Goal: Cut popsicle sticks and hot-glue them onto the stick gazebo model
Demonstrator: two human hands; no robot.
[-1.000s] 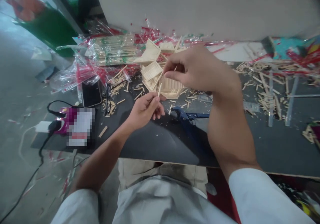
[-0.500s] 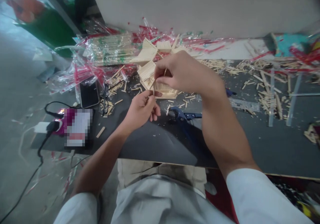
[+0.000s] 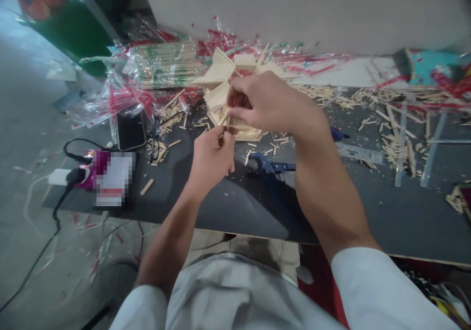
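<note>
Layout of the worktable, seen from above

The pale wooden stick model (image 3: 235, 99) stood at the back middle of the dark flat tabletop (image 3: 368, 212), with the clear plastic packs of sticks (image 3: 162, 67) behind and left of it. The black phone (image 3: 130, 129) lay left of the model, and the blue-handled scissors (image 3: 274, 165) lay before it. Loose short wooden sticks (image 3: 393, 143) were spread to the right. Both hands, the left hand (image 3: 211, 155) before the right hand (image 3: 272, 104), were over the model's near edge.
</note>
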